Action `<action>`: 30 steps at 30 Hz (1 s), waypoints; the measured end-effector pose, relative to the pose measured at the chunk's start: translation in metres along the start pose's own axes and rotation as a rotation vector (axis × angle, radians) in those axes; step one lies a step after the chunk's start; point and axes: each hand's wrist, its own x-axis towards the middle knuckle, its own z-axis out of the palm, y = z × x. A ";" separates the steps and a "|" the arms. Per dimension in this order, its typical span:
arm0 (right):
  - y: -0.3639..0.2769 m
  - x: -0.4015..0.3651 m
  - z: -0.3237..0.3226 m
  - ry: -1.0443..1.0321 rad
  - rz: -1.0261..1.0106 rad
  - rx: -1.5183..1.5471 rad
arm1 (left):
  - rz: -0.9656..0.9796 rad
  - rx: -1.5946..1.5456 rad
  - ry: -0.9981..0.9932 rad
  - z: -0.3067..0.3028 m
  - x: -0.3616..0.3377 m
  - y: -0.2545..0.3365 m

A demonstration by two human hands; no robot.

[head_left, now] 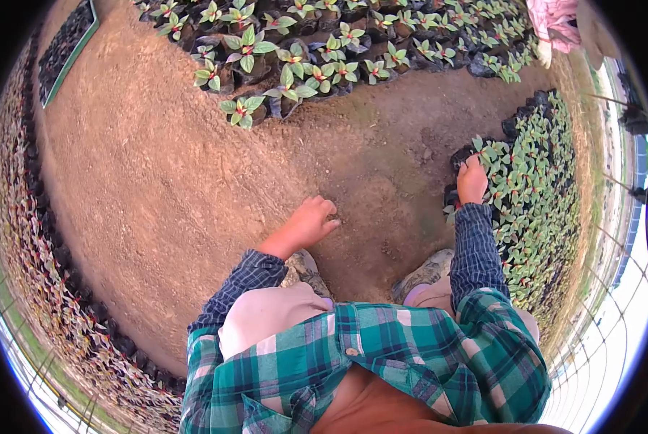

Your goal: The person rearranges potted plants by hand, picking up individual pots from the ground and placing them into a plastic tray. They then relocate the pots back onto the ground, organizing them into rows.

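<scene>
My left hand (311,223) hangs over the bare soil in front of my left shoe, holding nothing, its fingers loosely bent and the thumb apart. At the near-left corner of the dense block of seedlings (530,170), my right hand (472,182) is closed on a black seedling bag (462,156). Part of that bag is hidden behind my fingers. Green leaves with reddish centres crowd right beside the hand.
Spaced rows of bagged seedlings (288,85) stand ahead on the soil (157,145). A green-edged tray (73,61) lies far left, near a long bed of bagged plants (56,289). A person in a pink garment (555,22) is at the upper right.
</scene>
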 end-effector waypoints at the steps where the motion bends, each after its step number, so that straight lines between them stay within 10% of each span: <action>1: -0.021 0.000 -0.007 0.029 -0.060 0.048 | 0.001 -0.014 -0.020 0.000 0.000 0.001; 16: -0.340 -0.041 0.021 -0.038 -1.104 0.574 | 0.003 -0.008 0.006 0.021 0.001 -0.004; 30: -0.218 -0.062 0.023 -0.121 -0.433 0.750 | -0.267 -0.440 0.073 0.002 0.004 -0.027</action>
